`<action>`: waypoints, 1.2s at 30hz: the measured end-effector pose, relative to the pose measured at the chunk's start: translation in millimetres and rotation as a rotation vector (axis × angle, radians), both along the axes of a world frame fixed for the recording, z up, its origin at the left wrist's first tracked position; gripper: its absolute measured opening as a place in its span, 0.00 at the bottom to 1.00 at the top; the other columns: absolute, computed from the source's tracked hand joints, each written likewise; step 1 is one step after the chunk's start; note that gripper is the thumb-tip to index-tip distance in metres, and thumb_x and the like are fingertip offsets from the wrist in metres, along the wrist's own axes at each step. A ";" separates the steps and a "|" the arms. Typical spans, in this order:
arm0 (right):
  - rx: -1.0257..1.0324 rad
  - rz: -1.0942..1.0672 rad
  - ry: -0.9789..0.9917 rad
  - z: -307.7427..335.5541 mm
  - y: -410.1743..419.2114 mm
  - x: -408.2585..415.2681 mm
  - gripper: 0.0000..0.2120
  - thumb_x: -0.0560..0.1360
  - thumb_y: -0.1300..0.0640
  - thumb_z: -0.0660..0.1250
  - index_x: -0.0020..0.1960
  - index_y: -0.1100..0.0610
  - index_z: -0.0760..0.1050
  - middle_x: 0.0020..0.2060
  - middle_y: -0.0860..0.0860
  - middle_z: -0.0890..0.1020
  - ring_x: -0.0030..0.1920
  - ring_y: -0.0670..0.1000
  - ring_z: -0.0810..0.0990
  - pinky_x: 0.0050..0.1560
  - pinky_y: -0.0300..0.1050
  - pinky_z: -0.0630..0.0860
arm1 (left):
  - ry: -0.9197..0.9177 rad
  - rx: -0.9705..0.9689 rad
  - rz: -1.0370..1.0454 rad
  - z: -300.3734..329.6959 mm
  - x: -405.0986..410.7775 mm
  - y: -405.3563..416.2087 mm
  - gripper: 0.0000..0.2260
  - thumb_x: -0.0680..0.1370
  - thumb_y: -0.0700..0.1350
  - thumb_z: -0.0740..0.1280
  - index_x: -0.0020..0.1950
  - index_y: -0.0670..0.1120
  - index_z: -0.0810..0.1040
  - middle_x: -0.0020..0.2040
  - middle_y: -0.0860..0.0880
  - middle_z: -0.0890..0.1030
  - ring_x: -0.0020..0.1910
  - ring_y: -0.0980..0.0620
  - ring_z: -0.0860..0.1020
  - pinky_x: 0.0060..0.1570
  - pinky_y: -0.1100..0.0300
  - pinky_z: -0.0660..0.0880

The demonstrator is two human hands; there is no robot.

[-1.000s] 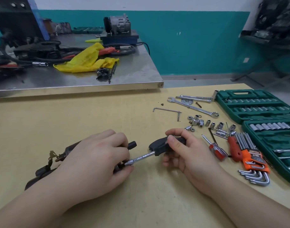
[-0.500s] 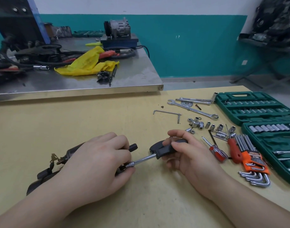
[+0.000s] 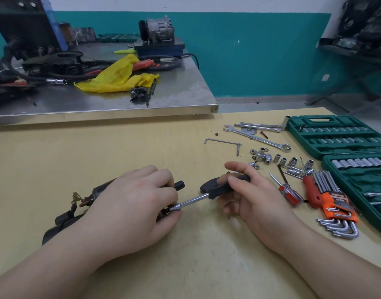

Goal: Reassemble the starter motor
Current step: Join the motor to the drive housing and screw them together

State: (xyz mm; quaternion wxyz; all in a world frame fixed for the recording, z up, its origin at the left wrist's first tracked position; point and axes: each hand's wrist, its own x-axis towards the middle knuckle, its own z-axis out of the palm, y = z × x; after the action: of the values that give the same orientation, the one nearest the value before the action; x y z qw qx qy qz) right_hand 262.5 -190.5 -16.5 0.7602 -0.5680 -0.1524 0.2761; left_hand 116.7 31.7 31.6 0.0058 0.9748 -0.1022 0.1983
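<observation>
Yellow-tan worktable (image 3: 142, 147): starter motor (image 3: 77, 209) at left, bent hex key (image 3: 224, 142), combination wrench (image 3: 256, 138), loose sockets (image 3: 278, 158), two red screwdrivers (image 3: 293, 195), hex key set (image 3: 338, 210), open green socket case (image 3: 336, 137) at right edge.

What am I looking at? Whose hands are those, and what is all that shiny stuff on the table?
The camera sits on a person's head and looks down, so you see their own two hands. The left hand grips a dark machine part, the starter motor, and keeps it steady on the yellow table. The right hand holds a nut driver by its black handle; its silver tip points into the motor's end. To the right lie small silver sockets, a long wrench, two red screwdrivers, a bunch of bent keys in an orange holder, and a green tool case. Behind is a metal bench with a yellow cloth.
</observation>
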 end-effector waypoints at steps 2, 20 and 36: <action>0.049 0.038 0.028 2.1 -1.9 1.1 0.20 0.76 0.63 0.66 0.68 0.57 0.75 0.52 0.60 0.84 0.40 0.59 0.81 0.34 0.49 0.76 | 0.005 -0.001 0.000 -0.5 -0.3 0.0 0.15 0.78 0.58 0.64 0.37 0.52 0.80 0.42 0.56 0.77 0.38 0.51 0.77 0.38 0.59 0.69; 0.030 0.037 0.034 1.4 -0.6 1.9 0.15 0.80 0.56 0.68 0.65 0.60 0.75 0.49 0.60 0.84 0.37 0.59 0.78 0.36 0.52 0.77 | -0.012 -0.007 0.000 -0.9 -0.1 -1.0 0.14 0.78 0.56 0.64 0.38 0.50 0.78 0.42 0.55 0.77 0.38 0.49 0.76 0.38 0.58 0.69; 0.063 0.076 0.058 4.1 -3.2 4.4 0.19 0.80 0.53 0.63 0.70 0.56 0.75 0.55 0.66 0.84 0.44 0.63 0.83 0.41 0.55 0.78 | -0.013 -0.008 -0.007 -1.2 0.1 -0.6 0.14 0.79 0.57 0.65 0.37 0.50 0.77 0.42 0.55 0.77 0.37 0.49 0.75 0.38 0.57 0.70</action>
State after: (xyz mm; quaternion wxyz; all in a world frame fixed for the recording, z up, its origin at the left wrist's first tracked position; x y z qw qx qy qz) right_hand 266.9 -193.7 -12.4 0.7707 -0.5295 -0.1602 0.3163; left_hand 116.8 31.1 30.4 0.0096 0.9731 -0.1051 0.2049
